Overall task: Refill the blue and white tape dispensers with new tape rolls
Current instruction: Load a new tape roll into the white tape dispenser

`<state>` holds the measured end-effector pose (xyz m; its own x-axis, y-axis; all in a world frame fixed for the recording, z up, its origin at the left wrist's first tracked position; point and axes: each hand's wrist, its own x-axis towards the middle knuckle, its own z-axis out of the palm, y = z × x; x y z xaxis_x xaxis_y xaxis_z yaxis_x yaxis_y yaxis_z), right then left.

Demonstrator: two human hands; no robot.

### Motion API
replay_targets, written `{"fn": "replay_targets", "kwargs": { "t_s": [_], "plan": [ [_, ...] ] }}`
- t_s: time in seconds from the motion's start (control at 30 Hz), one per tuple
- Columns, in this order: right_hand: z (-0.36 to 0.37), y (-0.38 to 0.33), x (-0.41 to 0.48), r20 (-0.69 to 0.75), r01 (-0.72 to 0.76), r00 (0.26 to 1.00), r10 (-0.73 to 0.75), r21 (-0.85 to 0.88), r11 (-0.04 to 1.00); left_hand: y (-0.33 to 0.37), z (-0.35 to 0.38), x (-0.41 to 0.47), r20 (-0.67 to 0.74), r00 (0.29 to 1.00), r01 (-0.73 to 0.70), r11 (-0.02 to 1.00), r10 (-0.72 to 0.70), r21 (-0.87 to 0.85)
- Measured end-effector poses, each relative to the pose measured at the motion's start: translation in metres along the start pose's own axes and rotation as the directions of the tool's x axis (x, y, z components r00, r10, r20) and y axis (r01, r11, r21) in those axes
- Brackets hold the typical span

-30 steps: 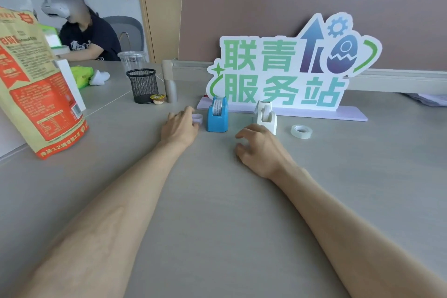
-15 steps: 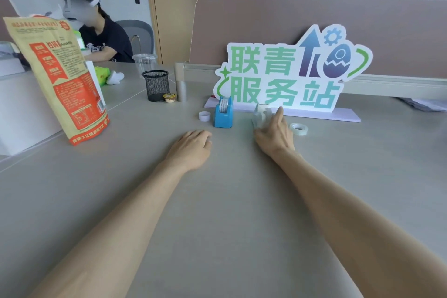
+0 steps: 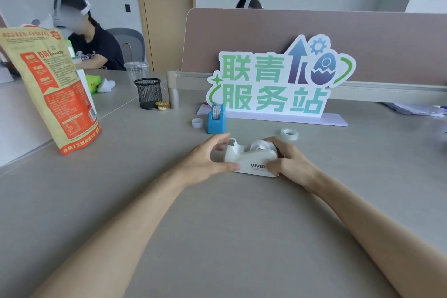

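Observation:
The white tape dispenser (image 3: 251, 158) lies sideways on the grey desk (image 3: 217, 225), close in front of me, with a pale roll or core in its cradle. My right hand (image 3: 289, 162) grips its right end. My left hand (image 3: 205, 162) holds its left end, thumb under the front and fingers near the cutter. The blue tape dispenser (image 3: 216, 120) stands upright behind, carrying a roll. A small white empty core (image 3: 197, 122) sits just left of it. A clear new tape roll (image 3: 289, 134) lies flat on the desk behind my right hand.
A large sign (image 3: 278, 84) on a lilac base stands behind the dispensers, before a desk partition (image 3: 314, 38). A black mesh pen cup (image 3: 148, 93) and a small sauce cup (image 3: 161, 105) stand at back left. An orange paper bag (image 3: 50, 89) stands at the left. A person sits far left.
The white dispenser was pulled from beside the sign toward me and turned sideways. My left hand moved right onto its left end; my right hand now grips its right end.

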<state>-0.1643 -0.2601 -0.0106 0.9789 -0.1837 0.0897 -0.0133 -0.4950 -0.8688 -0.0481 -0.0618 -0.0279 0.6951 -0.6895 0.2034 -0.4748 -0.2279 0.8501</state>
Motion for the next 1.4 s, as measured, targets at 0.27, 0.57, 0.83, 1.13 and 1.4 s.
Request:
{"fn": "replay_targets", "kwargs": {
  "t_s": [0.27, 0.57, 0.83, 1.13, 1.4],
  "plan": [
    [-0.018, -0.024, 0.01, -0.082, 0.184, 0.977, -0.197, -0.147, 0.972, -0.003, 0.004, 0.007, -0.043, 0.999, -0.017, 0.993, 0.012, -0.117],
    [-0.015, -0.049, 0.015, 0.147, 0.354, 0.928, -0.343, -0.633, 0.688, -0.003, 0.005, 0.007, -0.043, 0.999, 0.004, 0.986, -0.012, -0.167],
    [-0.017, -0.056, 0.01, 0.13, 0.302, 0.944, -0.304, -0.711, 0.635, -0.002, 0.007, 0.006, -0.06, 0.998, -0.005, 0.994, -0.001, -0.109],
    [-0.004, -0.041, -0.017, -0.418, 0.368, 0.845, -0.334, 0.002, 0.93, 0.001, 0.018, 0.025, -0.142, 0.99, 0.013, 0.999, -0.006, 0.049],
    [0.01, 0.001, -0.021, -0.281, 0.083, 0.96, 0.015, 0.333, 0.939, 0.007, 0.025, 0.007, -0.33, 0.815, -0.208, 0.772, 0.476, 0.6]
  ]
}}
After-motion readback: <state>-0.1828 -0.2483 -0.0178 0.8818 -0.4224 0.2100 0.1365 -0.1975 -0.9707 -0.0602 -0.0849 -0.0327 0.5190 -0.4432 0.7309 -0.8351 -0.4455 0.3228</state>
